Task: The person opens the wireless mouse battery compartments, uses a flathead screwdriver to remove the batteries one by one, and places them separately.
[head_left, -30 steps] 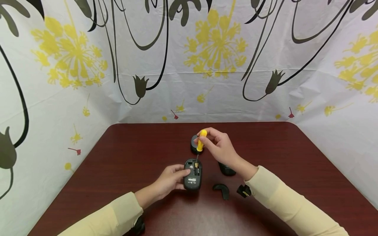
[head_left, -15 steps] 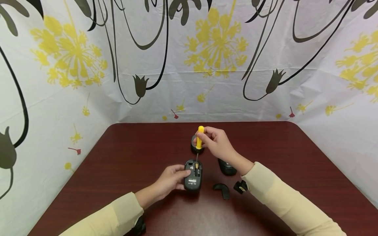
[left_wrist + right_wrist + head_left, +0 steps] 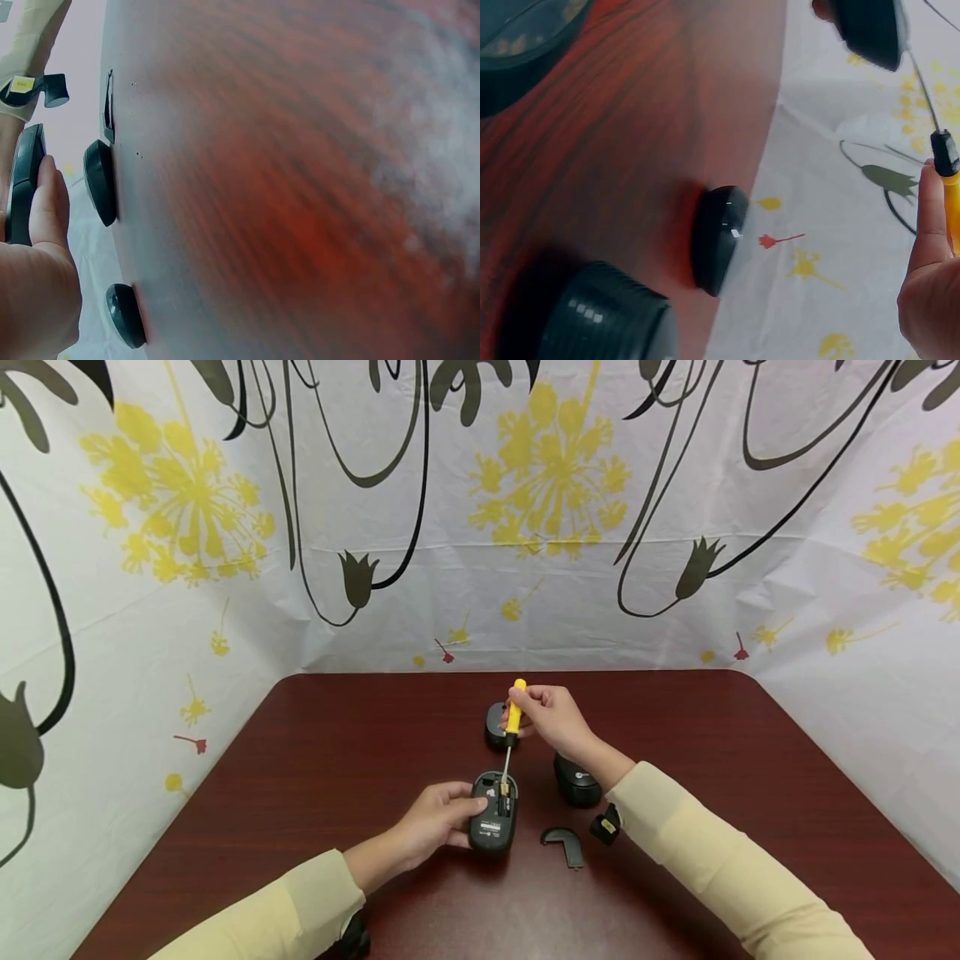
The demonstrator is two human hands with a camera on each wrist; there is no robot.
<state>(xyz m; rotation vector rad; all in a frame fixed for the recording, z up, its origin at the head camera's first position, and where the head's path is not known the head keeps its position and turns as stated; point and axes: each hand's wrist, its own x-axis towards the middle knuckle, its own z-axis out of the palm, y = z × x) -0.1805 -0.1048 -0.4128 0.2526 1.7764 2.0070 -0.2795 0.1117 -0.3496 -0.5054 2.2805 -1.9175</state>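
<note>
My left hand grips a dark computer mouse by its left side, thumb on its upturned underside. An uncovered battery slot shows there, with something gold-coloured at its upper end. My right hand pinches the yellow handle of a screwdriver. Its thin shaft slants down and the tip is at the slot's upper end; whether it touches is too small to tell. The right wrist view shows the screwdriver beside the raised mouse. From the left wrist, the held mouse appears edge-on.
A curved black cover lies on the dark red table, right of the held mouse. One black mouse sits under my right forearm. Another mouse stands behind the screwdriver. A patterned cloth hangs behind the table.
My right hand has shifted slightly, and the screwdriver now leans right at its top with more shaft showing. The tip sits a little lower. The held mouse has moved slightly toward me.
</note>
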